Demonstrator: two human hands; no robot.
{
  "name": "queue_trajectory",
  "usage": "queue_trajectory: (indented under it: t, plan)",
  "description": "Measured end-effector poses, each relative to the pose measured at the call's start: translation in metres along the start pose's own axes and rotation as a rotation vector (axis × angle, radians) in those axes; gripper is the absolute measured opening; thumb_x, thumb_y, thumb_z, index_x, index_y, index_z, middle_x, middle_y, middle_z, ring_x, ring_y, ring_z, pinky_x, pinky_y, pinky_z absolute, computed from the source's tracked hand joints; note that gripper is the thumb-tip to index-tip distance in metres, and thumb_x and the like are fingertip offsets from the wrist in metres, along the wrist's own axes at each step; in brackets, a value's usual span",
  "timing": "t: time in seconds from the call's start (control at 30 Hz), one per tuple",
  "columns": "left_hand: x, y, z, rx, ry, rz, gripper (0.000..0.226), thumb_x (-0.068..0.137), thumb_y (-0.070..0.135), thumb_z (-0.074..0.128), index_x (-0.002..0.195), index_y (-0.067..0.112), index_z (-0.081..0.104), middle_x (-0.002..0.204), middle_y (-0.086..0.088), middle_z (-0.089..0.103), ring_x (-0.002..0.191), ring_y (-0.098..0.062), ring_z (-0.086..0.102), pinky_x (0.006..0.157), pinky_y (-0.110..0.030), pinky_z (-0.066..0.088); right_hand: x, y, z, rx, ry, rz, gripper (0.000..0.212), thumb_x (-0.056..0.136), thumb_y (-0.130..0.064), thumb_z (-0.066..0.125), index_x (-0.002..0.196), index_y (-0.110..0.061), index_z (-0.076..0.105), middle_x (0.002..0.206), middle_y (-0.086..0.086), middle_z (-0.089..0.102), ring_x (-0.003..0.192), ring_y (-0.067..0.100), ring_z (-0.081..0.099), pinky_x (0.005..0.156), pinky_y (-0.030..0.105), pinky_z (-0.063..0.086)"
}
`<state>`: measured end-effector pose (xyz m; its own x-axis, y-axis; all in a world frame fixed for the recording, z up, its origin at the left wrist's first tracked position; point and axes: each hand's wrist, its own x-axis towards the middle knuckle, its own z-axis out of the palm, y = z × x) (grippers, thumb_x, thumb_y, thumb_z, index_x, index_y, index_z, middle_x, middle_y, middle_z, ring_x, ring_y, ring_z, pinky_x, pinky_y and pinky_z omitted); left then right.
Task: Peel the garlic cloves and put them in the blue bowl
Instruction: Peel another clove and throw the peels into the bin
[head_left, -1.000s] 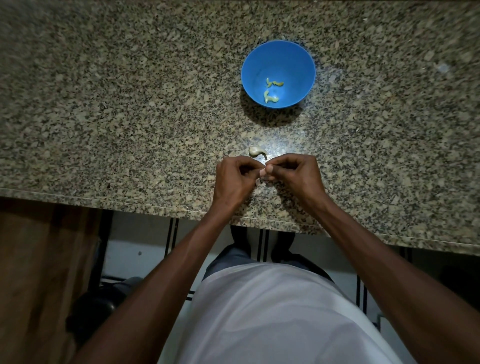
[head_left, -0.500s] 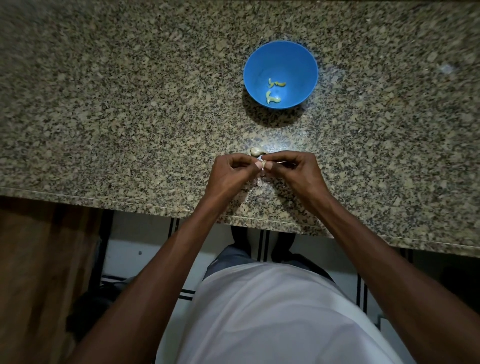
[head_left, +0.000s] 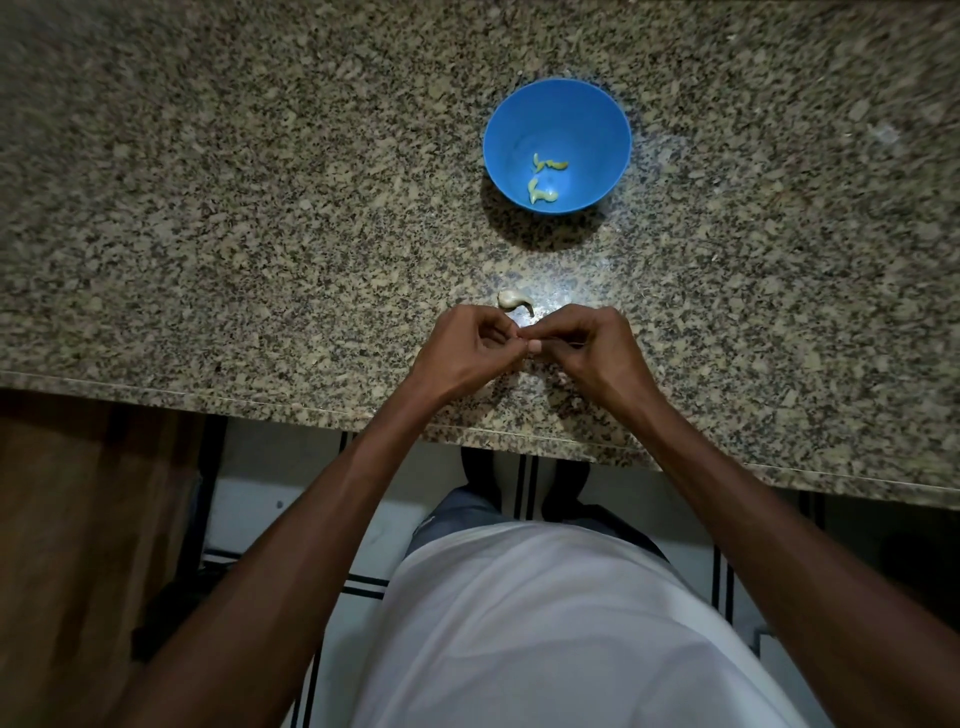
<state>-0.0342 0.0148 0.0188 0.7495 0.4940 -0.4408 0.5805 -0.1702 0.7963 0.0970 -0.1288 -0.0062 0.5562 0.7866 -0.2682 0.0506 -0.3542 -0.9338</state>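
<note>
clove pinched between fingertips of left hand (head_left: 470, 349) and right hand (head_left: 592, 347), mostly hidden | hands meet low over tabletop (head_left: 260, 208), fingers curled | unpeeled clove (head_left: 513, 302) just beyond | blue bowl (head_left: 597, 119) farther, peeled cloves (head_left: 543, 191) inside

Place: a home kitchen is suggested.
Worktop: a speckled granite counter (head_left: 260, 234) with a rounded front edge is seen, of the kind fitted in kitchens.
Food: an unpeeled garlic clove (head_left: 511, 300) is laid on the stone, and peeled cloves (head_left: 543, 191) are kept in a blue bowl (head_left: 602, 130) of plain plastic look.
Floor: pale tiles (head_left: 270, 499) with dark double stripes are shown below the counter edge.
Cabinetry: a brown wooden panel (head_left: 78, 519) is seen under the counter at the left.
Lighting: the scene is dimly lit, with one bright patch on the stone near the bowl.
</note>
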Motion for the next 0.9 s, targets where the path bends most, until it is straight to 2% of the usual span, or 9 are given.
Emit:
queue_trajectory:
  t: [0.2,0.43,0.5,0.6,0.67,0.8,0.9]
  plan:
    - [-0.001,0.004,0.003,-0.102,0.084,-0.044,0.021,0.081,0.024,0.089,0.089,0.007,0.078,0.083,-0.007,0.079,0.078,-0.023,0.078,0.078,-0.045,0.066,0.003,-0.001,-0.001,-0.049,0.020,-0.014,0.016,0.088,-0.008,0.082,0.101,-0.017,0.085,0.097,-0.006,0.079,0.090,0.011,0.075,0.083,0.041,0.065]
    - [0.004,0.002,0.013,-0.077,0.143,-0.089,0.021,0.079,0.027,0.089,0.085,0.010,0.078,0.081,-0.004,0.078,0.078,-0.021,0.077,0.079,-0.045,0.066,0.002,-0.001,-0.001,-0.074,0.045,-0.021,0.017,0.091,-0.005,0.079,0.103,-0.016,0.085,0.097,-0.006,0.079,0.090,0.008,0.075,0.082,0.039,0.065]
    - [0.005,0.001,0.016,-0.058,0.143,-0.082,0.019,0.082,0.028,0.087,0.084,0.011,0.077,0.081,-0.002,0.077,0.076,-0.016,0.075,0.076,-0.038,0.065,0.002,-0.001,-0.001,-0.064,0.046,-0.021,0.018,0.091,-0.004,0.079,0.104,-0.015,0.085,0.098,-0.005,0.080,0.090,0.008,0.075,0.083,0.038,0.065]
    - [0.004,0.005,0.021,-0.010,0.146,-0.066,0.015,0.087,0.027,0.082,0.083,0.014,0.074,0.078,0.004,0.073,0.063,0.006,0.065,0.062,-0.015,0.052,0.000,-0.002,-0.002,0.038,0.047,0.016,0.019,0.091,-0.003,0.079,0.108,-0.010,0.083,0.102,-0.001,0.080,0.093,0.010,0.077,0.085,0.035,0.065]
    - [0.003,0.006,0.022,-0.021,0.141,-0.070,0.016,0.089,0.031,0.080,0.084,0.018,0.072,0.079,0.007,0.072,0.062,0.008,0.063,0.060,-0.011,0.047,-0.003,-0.002,-0.002,0.156,0.049,0.055,0.022,0.091,-0.004,0.080,0.112,-0.009,0.081,0.106,0.002,0.081,0.095,0.016,0.078,0.087,0.035,0.065]
    - [0.001,-0.001,0.020,-0.148,0.134,-0.128,0.025,0.086,0.041,0.077,0.088,0.016,0.074,0.079,0.004,0.073,0.072,-0.008,0.066,0.073,-0.034,0.056,-0.008,0.001,-0.001,0.333,0.087,0.088,0.023,0.092,-0.001,0.078,0.115,-0.001,0.078,0.109,0.011,0.080,0.097,0.026,0.079,0.091,0.039,0.064]
    - [-0.003,-0.009,0.020,-0.208,0.143,-0.169,0.019,0.087,0.030,0.076,0.092,0.012,0.073,0.084,-0.003,0.075,0.079,-0.020,0.071,0.086,-0.046,0.061,-0.009,0.004,-0.003,0.446,0.091,0.147,0.023,0.092,0.001,0.077,0.115,0.000,0.078,0.109,0.013,0.080,0.099,0.031,0.078,0.095,0.043,0.062]
